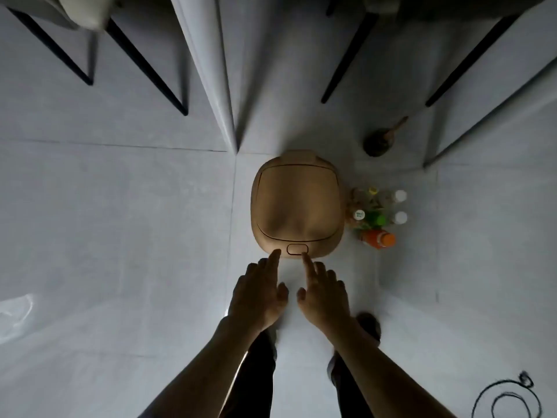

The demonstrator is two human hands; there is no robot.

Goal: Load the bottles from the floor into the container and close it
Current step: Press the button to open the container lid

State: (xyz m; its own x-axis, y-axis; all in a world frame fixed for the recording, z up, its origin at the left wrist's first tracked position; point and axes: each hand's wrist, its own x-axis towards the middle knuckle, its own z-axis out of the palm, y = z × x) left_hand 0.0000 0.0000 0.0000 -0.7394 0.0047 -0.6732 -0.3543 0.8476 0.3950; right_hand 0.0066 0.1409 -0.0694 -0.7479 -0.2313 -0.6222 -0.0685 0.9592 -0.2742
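Observation:
A tan container (297, 203) with its lid down stands on the pale tiled floor in the middle of the view. A small oval push button (297, 248) sits at its near edge. My right hand (324, 292) is open, with its index fingertip touching the button's right end. My left hand (259, 289) is open too, its index fingertip resting on the container's rim left of the button. Several bottles (376, 217) stand in a cluster on the floor right of the container; one has an orange cap (380, 239), two have white caps.
A white wall corner (232, 137) juts out just behind the container. Black chair legs (346, 61) stand at the back left and right. A small brush with a wooden handle (380, 139) lies behind the bottles. A black cable (506, 396) coils at bottom right.

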